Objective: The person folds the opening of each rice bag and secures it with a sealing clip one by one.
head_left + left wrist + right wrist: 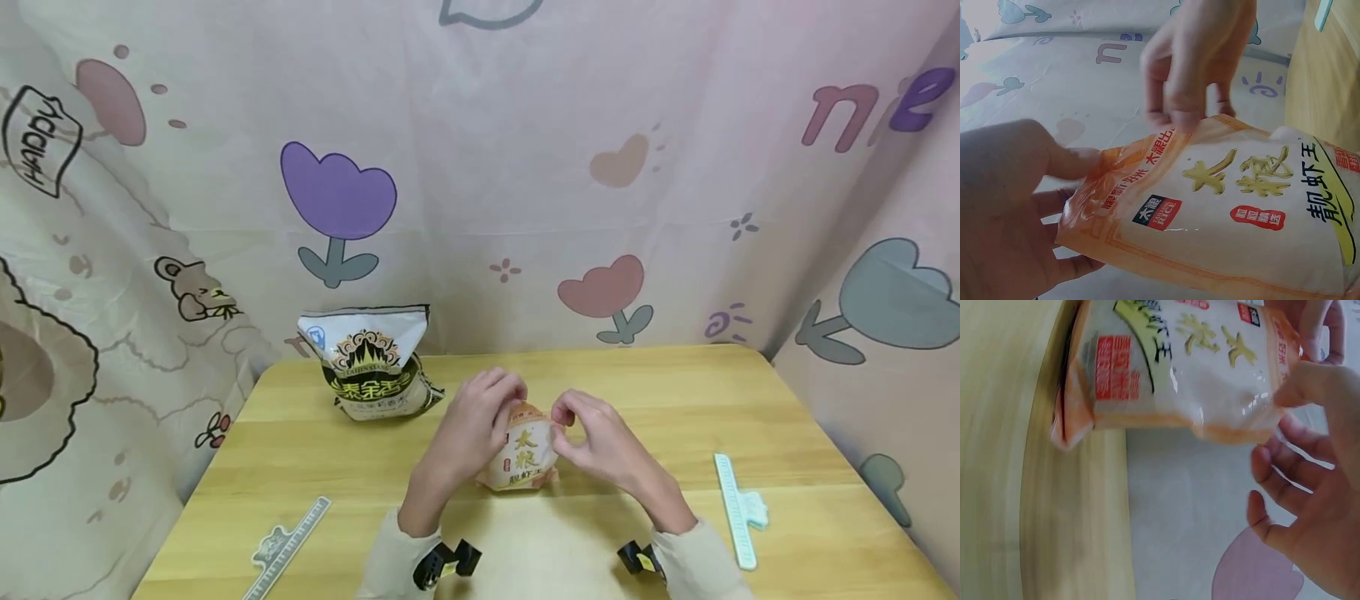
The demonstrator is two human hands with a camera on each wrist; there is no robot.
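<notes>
A white and orange bag of rice [525,457] with gold lettering stands on the table between the two hands. My left hand [474,423] pinches its top left corner, thumb on the printed front and fingers behind, as the left wrist view shows on the orange top of the bag [1107,187]. At the opposite top corner, my right hand [602,440] pinches the bag's edge between thumb and forefinger. In the right wrist view the other fingers of the right hand [1310,475] are spread loosely below the bag [1172,369].
A larger white, black and gold rice bag [375,367] stands at the back left. One pale sealing clip [288,550] lies at the front left of the wooden table [645,379], and a mint-green clip [737,512] lies at the right. A patterned curtain [480,167] hangs behind.
</notes>
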